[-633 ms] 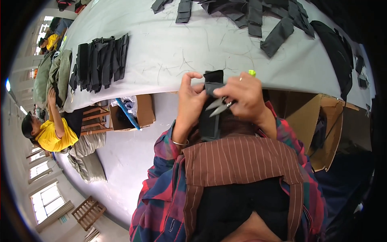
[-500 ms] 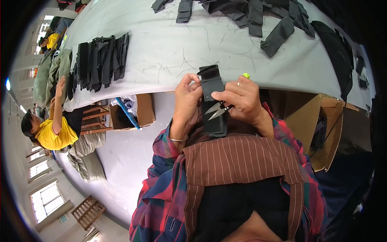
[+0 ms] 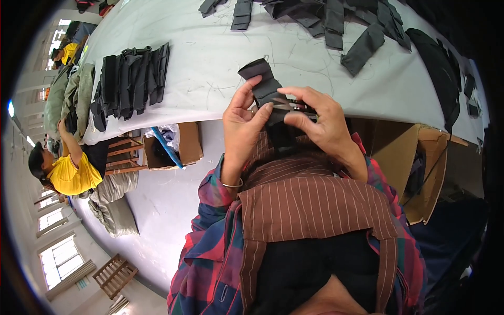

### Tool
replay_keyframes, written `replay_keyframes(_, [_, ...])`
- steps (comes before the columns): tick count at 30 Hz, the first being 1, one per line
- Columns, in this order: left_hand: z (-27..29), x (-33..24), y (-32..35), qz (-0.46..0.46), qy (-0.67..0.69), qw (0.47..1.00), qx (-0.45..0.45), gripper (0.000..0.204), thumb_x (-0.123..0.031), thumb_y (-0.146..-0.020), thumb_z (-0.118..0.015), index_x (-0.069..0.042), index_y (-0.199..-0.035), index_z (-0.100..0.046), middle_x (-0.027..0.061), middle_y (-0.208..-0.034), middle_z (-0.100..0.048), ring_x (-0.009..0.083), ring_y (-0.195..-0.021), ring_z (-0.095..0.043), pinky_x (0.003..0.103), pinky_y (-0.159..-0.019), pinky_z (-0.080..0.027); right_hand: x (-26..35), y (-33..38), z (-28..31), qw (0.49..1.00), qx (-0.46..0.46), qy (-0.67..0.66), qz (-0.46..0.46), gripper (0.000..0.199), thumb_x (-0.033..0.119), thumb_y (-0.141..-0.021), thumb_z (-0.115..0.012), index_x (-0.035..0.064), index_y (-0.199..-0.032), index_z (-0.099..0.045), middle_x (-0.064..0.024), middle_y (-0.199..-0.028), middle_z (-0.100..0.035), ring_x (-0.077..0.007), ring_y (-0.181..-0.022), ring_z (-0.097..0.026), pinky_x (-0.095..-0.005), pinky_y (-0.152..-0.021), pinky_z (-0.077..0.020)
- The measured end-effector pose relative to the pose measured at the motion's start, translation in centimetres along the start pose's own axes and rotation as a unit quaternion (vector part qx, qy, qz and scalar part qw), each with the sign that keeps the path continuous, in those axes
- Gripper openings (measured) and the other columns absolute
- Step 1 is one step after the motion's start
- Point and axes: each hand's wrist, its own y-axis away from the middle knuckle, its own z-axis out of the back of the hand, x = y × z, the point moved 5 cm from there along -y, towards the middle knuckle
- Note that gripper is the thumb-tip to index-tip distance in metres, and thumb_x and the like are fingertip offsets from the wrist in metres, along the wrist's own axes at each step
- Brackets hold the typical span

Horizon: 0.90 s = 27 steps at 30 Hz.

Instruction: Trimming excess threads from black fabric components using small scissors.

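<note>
My left hand point(image 3: 243, 116) pinches a dark grey fabric strip point(image 3: 266, 86) between thumb and fingers. The strip's upper end leans over the table's near edge, and its lower part hangs in front of my striped apron. My right hand point(image 3: 324, 118) is closed around small thread snips point(image 3: 295, 105) with black handles. Their metal blades point left and lie against the strip, close to my left thumb. Whether a thread is between the blades is too small to tell.
On the pale-covered table point(image 3: 205, 68) a row of stacked dark strips point(image 3: 134, 81) lies at left. More strips point(image 3: 362, 48) are heaped at the far side, amid loose threads. Cardboard boxes point(image 3: 386, 152) stand under the table. A person in a yellow top point(image 3: 76, 170) works at left.
The strip has risen and tilted to the left in my left hand. The snips have turned and moved up, from pointing down-left to lying across the strip. The co-worker's arm has lowered.
</note>
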Motion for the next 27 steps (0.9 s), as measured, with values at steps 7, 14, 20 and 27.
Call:
replay_keyframes(7, [-0.2, 0.1, 0.0, -0.021, -0.056, 0.998, 0.000, 0.054, 0.012, -0.084, -0.057, 0.005, -0.135, -0.041, 0.0143, -0.125, -0.053, 0.0145, -0.109, -0.055, 0.026, -0.090, -0.048, -0.2, -0.5, -0.1, 0.991, -0.049, 0.122, 0.019, 0.016, 0.021, -0.082, -0.067, 0.0113, -0.095, -0.065, -0.0037, -0.082, -0.066, -0.0248, -0.072, -0.060, -0.0345, -0.064, -0.0414])
replay_keyframes(14, [-0.5, 0.2, 0.2, -0.032, -0.088, 0.996, 0.006, 0.054, 0.011, -0.083, -0.059, 0.004, -0.135, -0.043, 0.0114, -0.125, -0.055, 0.0068, -0.097, -0.056, 0.019, -0.078, -0.048, 0.2, -0.8, -0.4, 0.981, -0.059, 0.174, 0.064, 0.011, 0.021, -0.080, -0.068, 0.0120, -0.086, -0.065, -0.0013, -0.076, -0.064, -0.0221, -0.065, -0.057, -0.0338, -0.061, -0.0355])
replay_keyframes(20, [-0.6, 0.0, 0.3, -0.016, -0.070, 0.997, 0.019, 0.054, 0.010, -0.083, -0.059, 0.004, -0.134, -0.043, 0.0131, -0.124, -0.055, 0.0114, -0.103, -0.056, 0.024, -0.085, -0.049, 0.2, -0.9, 0.7, 0.984, -0.072, 0.156, 0.050, 0.009, 0.019, -0.079, -0.069, 0.0133, -0.085, -0.066, 0.0007, -0.074, -0.062, -0.0210, -0.065, -0.055, -0.0332, -0.063, -0.0348])
replay_keyframes(27, [-0.5, 0.2, 0.3, 0.056, -0.016, 0.998, 0.030, 0.052, 0.008, -0.084, -0.061, 0.006, -0.132, -0.044, 0.0130, -0.120, -0.057, 0.0142, -0.106, -0.056, 0.027, -0.090, -0.049, 0.0, -0.5, 0.5, 0.975, -0.051, 0.189, 0.110, 0.012, 0.017, -0.076, -0.071, 0.0147, -0.088, -0.068, 0.0024, -0.073, -0.061, -0.0196, -0.065, -0.051, -0.0324, -0.063, -0.0333])
